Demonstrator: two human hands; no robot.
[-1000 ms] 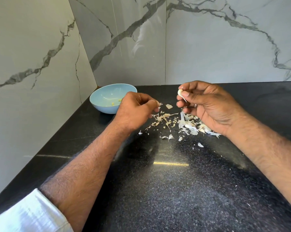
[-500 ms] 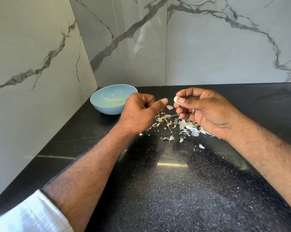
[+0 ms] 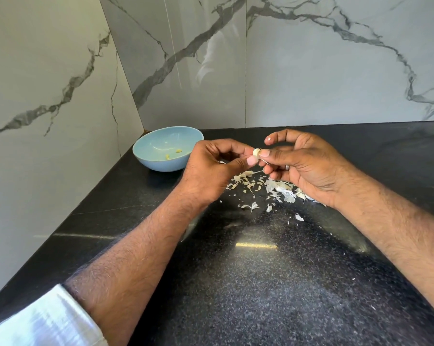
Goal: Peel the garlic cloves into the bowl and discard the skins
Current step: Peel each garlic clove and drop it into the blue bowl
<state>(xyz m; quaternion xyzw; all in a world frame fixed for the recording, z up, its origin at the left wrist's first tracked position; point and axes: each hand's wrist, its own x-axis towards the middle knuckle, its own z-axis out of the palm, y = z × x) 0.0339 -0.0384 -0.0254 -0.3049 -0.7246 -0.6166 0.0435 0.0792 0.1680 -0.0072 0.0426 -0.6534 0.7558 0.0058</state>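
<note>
pale clove [image 3: 256,152] pinched, skins [image 3: 273,188] scattered, blue bowl [image 3: 161,156]

A single head-worn view is being taken from above and behind the hands, facing forward and down at a counter [image 3: 235,283] corner; the forearms are being framed close, the walls [image 3: 310,71] beyond.

Clove pinched between both hands above the counter

The garlic clove [image 3: 256,152] sits between left hand [image 3: 211,168] and right hand [image 3: 308,166]. Skins [image 3: 273,188] lie on the counter [image 3: 235,283] just below the grip; the bowl [image 3: 161,161] stands left of it, holding small pieces [image 3: 173,154].
</note>
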